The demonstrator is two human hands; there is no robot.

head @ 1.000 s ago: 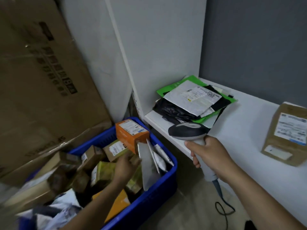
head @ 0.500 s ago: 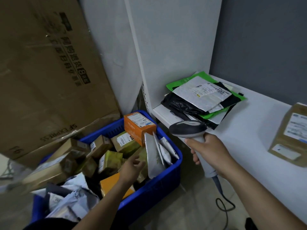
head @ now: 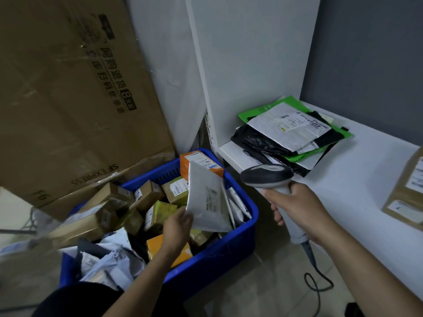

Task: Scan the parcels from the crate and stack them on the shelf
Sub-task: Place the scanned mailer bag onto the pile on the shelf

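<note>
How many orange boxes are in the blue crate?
2. One orange box in the crate's far corner; another just below the left hand. Others may be hidden.

I'm in a parcel depot: blue crate (head: 229, 255) lower mid crammed w/ labelled pkgs (head: 148, 194), SF Express carton (head: 68, 99) upper left, mailers (head: 290, 131) on white shelf (head: 354, 191) at right, my barcode scanner (head: 267, 177) centre.
</note>
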